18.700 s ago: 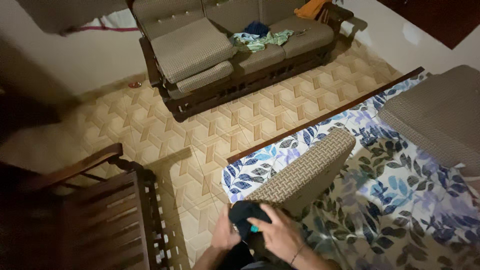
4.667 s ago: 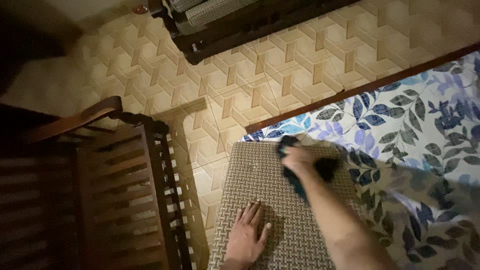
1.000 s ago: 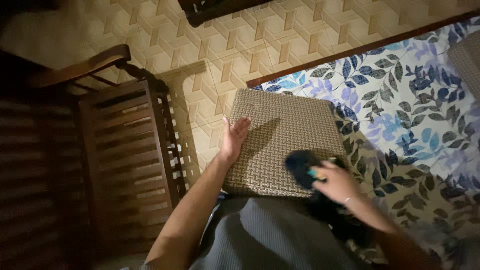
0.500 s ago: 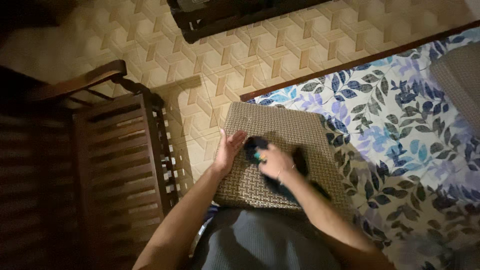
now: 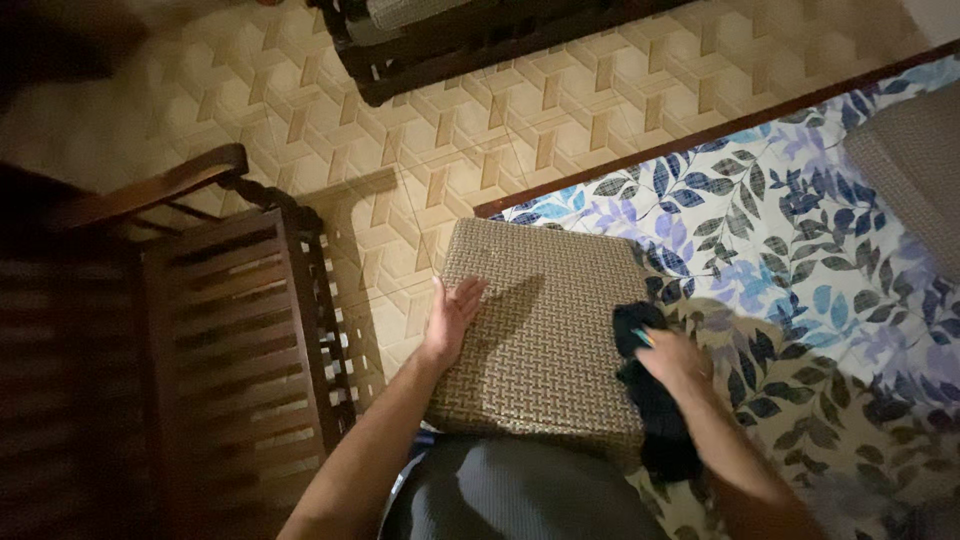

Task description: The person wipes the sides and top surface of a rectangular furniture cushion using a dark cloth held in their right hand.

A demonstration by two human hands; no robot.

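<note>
While your left hand [image 5: 452, 318] lies flat on the cushion's [image 5: 540, 330] left edge, fingers straight and slightly apart, your right hand [image 5: 672, 362] is closed round the cloth [image 5: 640, 385] at the right edge. Judging by that, wipe approx midway; can't tell which areas are left.

At the centre of the frame, the seat cushion [image 5: 545, 325] is tan-beige with a woven basket-weave pattern. The cloth [image 5: 650, 400] at its right edge is black, with a small teal spot near its top. The sheet [image 5: 800, 250] filling the right side is white, printed with leaves in dark blue, light blue, lilac and grey. The floor [image 5: 480, 130] across the upper frame is cream and tan tile in a repeating geometric cube pattern. The slatted chair [image 5: 230, 350] on the left is dark brown wood.
</note>
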